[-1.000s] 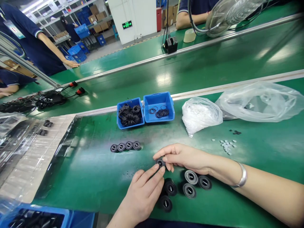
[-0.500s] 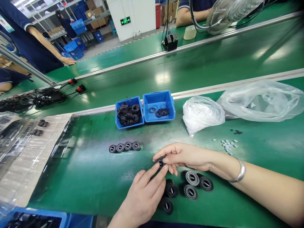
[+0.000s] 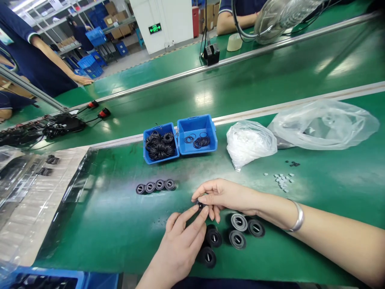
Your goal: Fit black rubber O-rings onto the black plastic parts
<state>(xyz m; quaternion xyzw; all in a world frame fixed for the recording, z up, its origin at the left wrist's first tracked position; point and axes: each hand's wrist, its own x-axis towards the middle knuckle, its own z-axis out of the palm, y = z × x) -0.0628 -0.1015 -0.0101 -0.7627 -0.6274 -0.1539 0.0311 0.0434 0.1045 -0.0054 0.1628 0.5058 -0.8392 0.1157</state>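
Note:
Between the fingertips of both hands is a small round black part [image 3: 200, 205], mostly covered by fingers. My left hand [image 3: 183, 237] grips it from the near side, and my right hand [image 3: 219, 196], with a silver bangle at the wrist, pinches it from the far side. Beside and below the hands stand several black cylindrical parts [image 3: 238, 239] with a pale slot on top. To the left, a row of similar round black parts [image 3: 159, 185] rests on the green bench. What the fingers do on the held part is partly hidden.
Two blue bins [image 3: 161, 157] [image 3: 212, 149] hold black rings. A white-filled plastic bag [image 3: 251, 140] and a large clear bag [image 3: 325, 124] lie right of them, with small pale pieces [image 3: 282, 181] nearer. A clear tray [image 3: 39, 200] is at left. Other people are across the bench.
The view has shifted slightly. Both hands stay together on the small black part, which is now more covered by the fingers.

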